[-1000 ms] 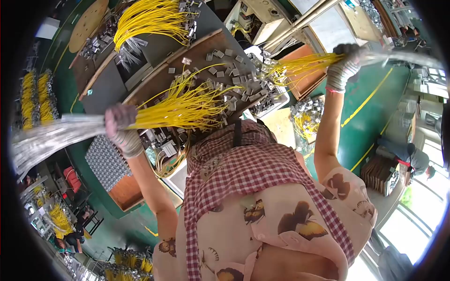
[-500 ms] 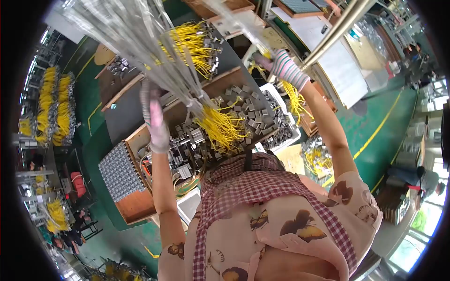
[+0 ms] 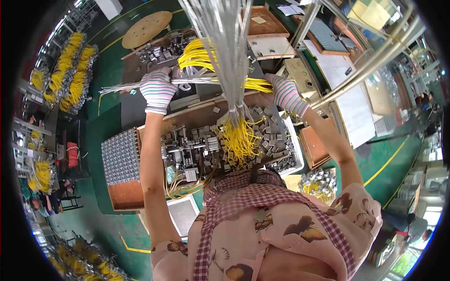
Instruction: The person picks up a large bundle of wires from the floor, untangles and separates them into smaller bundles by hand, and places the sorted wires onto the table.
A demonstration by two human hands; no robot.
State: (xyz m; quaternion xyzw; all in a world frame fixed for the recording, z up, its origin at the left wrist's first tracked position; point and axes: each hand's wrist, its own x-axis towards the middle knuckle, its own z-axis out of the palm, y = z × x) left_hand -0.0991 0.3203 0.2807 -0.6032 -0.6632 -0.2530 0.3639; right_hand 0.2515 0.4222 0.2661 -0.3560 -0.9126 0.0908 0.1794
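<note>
Both hands wear striped gloves and stretch a bundle of silvery and yellow wires (image 3: 199, 81) crosswise above the bench. My left hand (image 3: 158, 90) is closed round its silvery part, with loose ends sticking out to the left. At the bundle's yellow end, my right hand (image 3: 287, 93) is closed on it. A second bundle of silvery strands (image 3: 227, 56) hangs upright between the hands, its yellow ends (image 3: 241, 140) resting among small metal blocks (image 3: 272, 136). Behind the hands lies another yellow wire bundle (image 3: 194, 55).
A metal fixture (image 3: 190, 147) stands on the bench, left of the blocks. Beyond it is a tray of grey parts (image 3: 121, 157). A white bin (image 3: 295, 145) sits at the right. Metal poles (image 3: 370, 65) slant across the upper right. Yellow bundles (image 3: 70, 70) hang at far left.
My hands have come level with each other, now with a bundle stretched between them. My left hand, open beside the strands before, has closed. The upright bundle has swung from a leftward slant to near vertical.
</note>
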